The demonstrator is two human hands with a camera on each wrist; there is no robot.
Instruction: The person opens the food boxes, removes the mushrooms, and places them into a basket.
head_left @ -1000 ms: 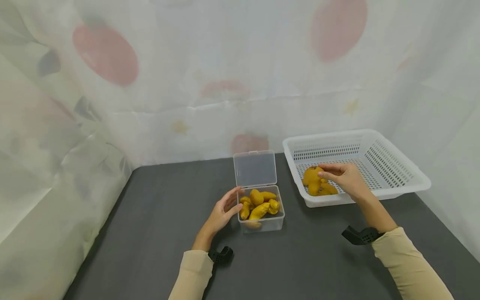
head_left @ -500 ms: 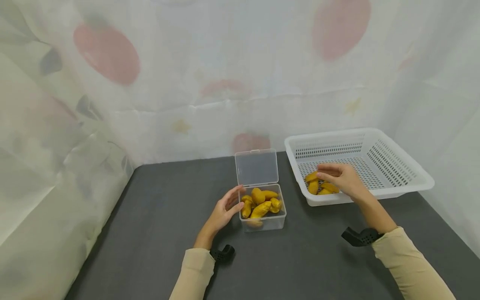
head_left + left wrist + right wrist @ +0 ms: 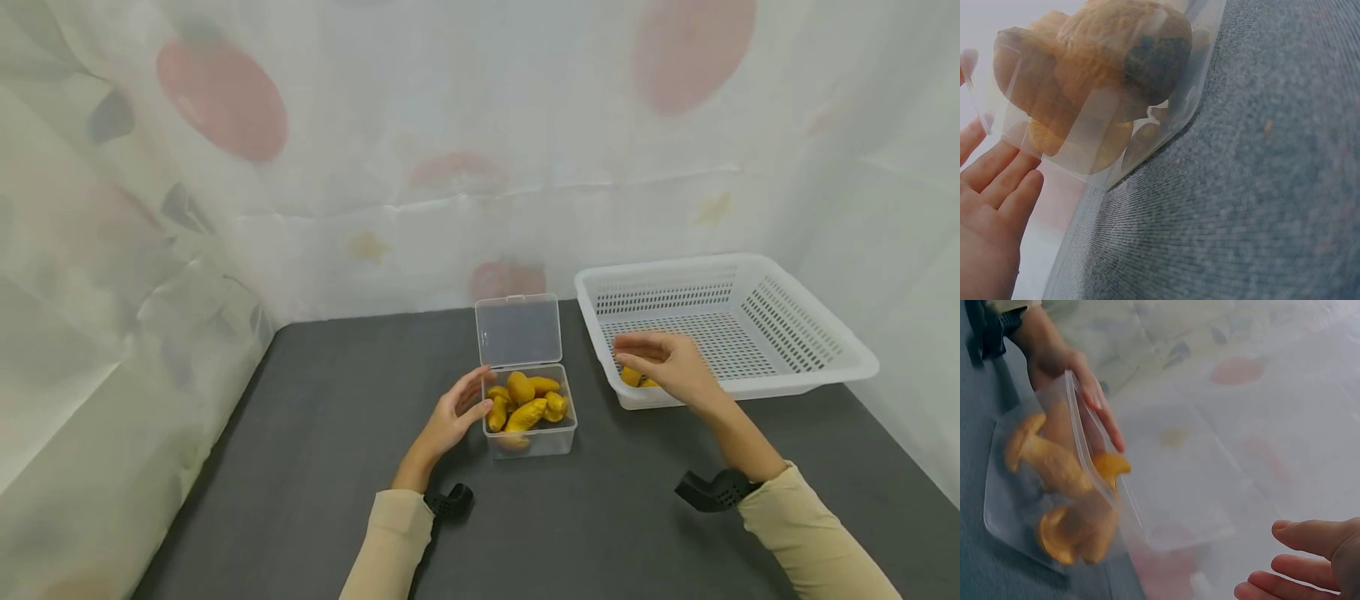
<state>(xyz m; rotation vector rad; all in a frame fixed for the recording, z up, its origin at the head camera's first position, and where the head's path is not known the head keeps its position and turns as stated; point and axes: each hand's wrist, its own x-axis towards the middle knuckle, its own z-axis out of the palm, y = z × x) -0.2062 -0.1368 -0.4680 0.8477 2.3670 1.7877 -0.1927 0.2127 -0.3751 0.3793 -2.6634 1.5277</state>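
A clear plastic box [image 3: 551, 442] with its lid [image 3: 517, 332] raised holds several yellow mushrooms [image 3: 526, 414]. My left hand [image 3: 445, 427] rests along its left side, fingers fairly straight and fingertips at the rim; in the left wrist view those fingers [image 3: 997, 181] lie against the clear wall. Over the near left corner of a white perforated basket [image 3: 832, 367] is my right hand [image 3: 675, 367], thumb apart from the fingers. The right wrist view shows nothing between that thumb and fingers [image 3: 1304, 575]. Below the hand, mushrooms [image 3: 631, 377] in the basket are partly hidden.
Box and basket stand on a dark grey table [image 3: 337, 467], with a narrow gap between them. A pale curtain [image 3: 375, 183] with red fruit prints hangs behind the table and along its left side. Black wrist cameras [image 3: 450, 502] sit on both wrists.
The right hand has shifted slightly left over the basket. A larger yellow mushroom at its fingertips a second ago no longer shows there. The left hand stays at the box.
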